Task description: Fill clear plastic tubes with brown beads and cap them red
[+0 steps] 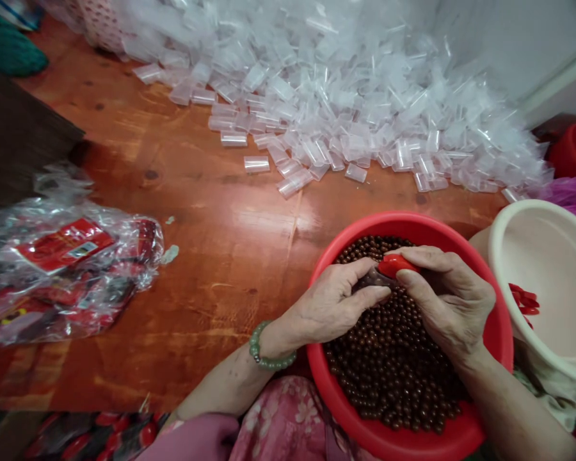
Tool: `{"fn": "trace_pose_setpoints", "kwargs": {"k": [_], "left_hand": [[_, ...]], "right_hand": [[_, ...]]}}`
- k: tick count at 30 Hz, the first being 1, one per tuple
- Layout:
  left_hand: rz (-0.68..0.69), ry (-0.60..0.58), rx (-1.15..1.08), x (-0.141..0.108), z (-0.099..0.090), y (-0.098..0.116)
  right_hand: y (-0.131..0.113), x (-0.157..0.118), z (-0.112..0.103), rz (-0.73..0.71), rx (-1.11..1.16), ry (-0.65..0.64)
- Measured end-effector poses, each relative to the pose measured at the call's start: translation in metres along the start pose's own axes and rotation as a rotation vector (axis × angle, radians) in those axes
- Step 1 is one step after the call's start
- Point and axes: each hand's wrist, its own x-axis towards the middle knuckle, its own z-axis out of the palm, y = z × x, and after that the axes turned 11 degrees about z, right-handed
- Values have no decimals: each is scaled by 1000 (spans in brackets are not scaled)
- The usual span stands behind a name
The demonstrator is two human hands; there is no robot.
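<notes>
Both hands (333, 301) pinch a dark tube (372, 279) lying roughly sideways, red cap (394, 263) rightward.

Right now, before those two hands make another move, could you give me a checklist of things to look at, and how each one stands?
1. Tube held: ok. The left hand pinches a small clear tube with dark beads showing inside.
2. Red piece held: ok. The right hand grips a red piece at the tube's end.
3. Red piece fully seated: cannot tell. Fingers hide part of the join.
4. Bowl underneath: ok. The red bowl, with loose brown beads in it, sits below both hands.
5. Other red pieces at hand: ok. Some lie in the white tub beside the bowl.
</notes>
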Motion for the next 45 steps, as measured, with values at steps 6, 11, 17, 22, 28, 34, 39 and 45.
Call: {"fn": "trace_pose_setpoints", "kwargs": {"k": [6, 11, 17, 22, 28, 34, 39, 45], "left_hand": [[35, -26, 75, -1, 0, 0], [3, 3, -8, -1, 1, 0], [-10, 42, -216, -1, -1, -3], [-42, 69, -391, 1, 2, -5], [-14, 50, -486, 2, 3, -6], [-2, 73, -538, 2, 4, -5], [6, 136, -564, 3, 4, -5], [-24, 146, -593, 1, 2, -8]], "right_hand": [[3, -5, 5, 59, -7, 2], [12, -7, 6, -9, -48, 0], [18, 5, -2, -316, -364, -180], [12, 7, 1, -379, -660, -172], [12, 7, 5, -556, -803, -49], [13, 13, 4, -661, -854, -31], [12, 15, 8, -624, -837, -31], [16, 15, 8, -529, -750, -134]]}}
